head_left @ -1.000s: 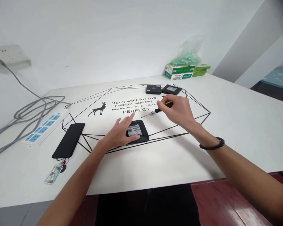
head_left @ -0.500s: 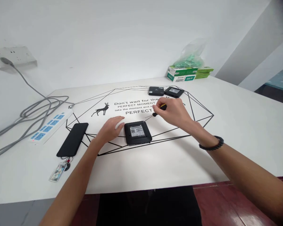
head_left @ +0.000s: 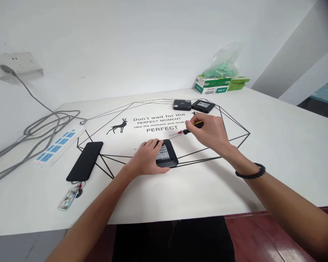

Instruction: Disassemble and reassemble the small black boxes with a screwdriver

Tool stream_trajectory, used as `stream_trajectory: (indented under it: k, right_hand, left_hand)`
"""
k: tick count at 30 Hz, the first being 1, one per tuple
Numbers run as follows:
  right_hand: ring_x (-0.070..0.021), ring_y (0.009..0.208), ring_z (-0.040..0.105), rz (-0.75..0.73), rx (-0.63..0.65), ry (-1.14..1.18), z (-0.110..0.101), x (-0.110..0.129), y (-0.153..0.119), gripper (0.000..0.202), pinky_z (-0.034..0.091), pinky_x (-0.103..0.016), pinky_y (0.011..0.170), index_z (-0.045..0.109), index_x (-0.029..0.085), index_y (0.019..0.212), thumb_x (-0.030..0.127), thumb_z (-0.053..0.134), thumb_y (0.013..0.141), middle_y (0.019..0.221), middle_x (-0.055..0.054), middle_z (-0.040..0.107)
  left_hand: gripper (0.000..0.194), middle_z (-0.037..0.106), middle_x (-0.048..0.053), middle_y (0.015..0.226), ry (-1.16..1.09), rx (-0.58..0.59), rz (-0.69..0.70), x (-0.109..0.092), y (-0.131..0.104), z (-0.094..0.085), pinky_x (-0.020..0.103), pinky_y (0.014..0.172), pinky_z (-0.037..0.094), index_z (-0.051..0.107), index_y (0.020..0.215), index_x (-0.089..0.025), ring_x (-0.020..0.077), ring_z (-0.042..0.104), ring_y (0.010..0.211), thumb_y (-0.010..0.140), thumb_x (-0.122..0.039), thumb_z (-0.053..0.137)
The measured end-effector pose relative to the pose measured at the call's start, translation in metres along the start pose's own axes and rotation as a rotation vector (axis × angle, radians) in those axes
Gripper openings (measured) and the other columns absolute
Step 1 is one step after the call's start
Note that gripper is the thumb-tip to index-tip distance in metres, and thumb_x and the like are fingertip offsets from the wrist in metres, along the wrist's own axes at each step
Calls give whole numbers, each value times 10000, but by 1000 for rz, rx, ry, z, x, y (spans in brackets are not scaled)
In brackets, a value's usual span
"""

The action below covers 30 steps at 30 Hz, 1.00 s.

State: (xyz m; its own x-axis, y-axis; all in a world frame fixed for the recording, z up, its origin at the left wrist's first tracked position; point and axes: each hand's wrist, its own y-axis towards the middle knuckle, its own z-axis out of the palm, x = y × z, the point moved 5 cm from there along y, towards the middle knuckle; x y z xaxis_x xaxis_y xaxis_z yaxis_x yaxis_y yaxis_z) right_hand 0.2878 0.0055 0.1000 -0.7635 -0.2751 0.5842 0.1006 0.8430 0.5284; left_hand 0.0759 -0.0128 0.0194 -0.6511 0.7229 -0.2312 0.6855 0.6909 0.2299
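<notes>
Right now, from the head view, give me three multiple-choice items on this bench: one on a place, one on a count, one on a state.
1. Where does the phone lie?
A. left of the left hand
B. on the green boxes
C. beside the right wrist

2. How many small black boxes stand at the far side of the mat?
A. none
B. two
C. five

3. What does the right hand do?
A. lies flat
B. grips a screwdriver
C. holds a cup

Answers:
1 A, it lies beyond the left hand, near the power strip.
2 B, a pair sits there.
3 B, fingers pinch the screwdriver.
</notes>
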Motion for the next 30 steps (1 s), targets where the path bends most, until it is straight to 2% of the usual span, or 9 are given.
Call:
stream_trajectory:
  k: [5,11,16,22,30]
  right_hand:
    - [-200,613,623,-14,-38,11,-12,8,-3,208,455,-356,634,566,251,623,279,623,821,650,-32,689]
    - [-180,551,568,-57,-10,-6,-20,17,-7,196,437,-346,578,561,253,604,255,623,790,608,-21,670]
    - [-176,552,577,-60,21,-32,-17,22,-7,200,430,-341,597,560,250,605,233,627,793,610,-13,660]
    - [-178,559,587,-40,-11,-7,-14,15,-6,207,421,-332,593,560,247,614,244,631,809,611,-19,660]
    - [-145,538,530,-104,146,-50,6,21,1,176,386,-303,584,591,224,618,191,613,789,609,-6,664]
  left_hand:
    - [865,510,281,1457,86,-96,98,-6,-3,-4,576,1081,418,428,1467,-95,431,488,1346,820,-618,667]
    - [859,524,265,1440,75,-118,102,-3,-3,-3,581,1071,432,436,1471,-116,430,496,1339,810,-609,676]
    - [857,526,245,1442,20,-89,74,1,-3,1,576,1102,423,445,1467,-130,417,498,1342,793,-586,715]
    - [840,566,199,1398,-95,1,3,7,-2,5,541,1125,415,458,1453,-160,377,539,1299,791,-584,755]
    - [840,551,195,1430,-113,19,-11,7,-2,5,531,1136,396,453,1444,-170,381,510,1346,785,-591,761]
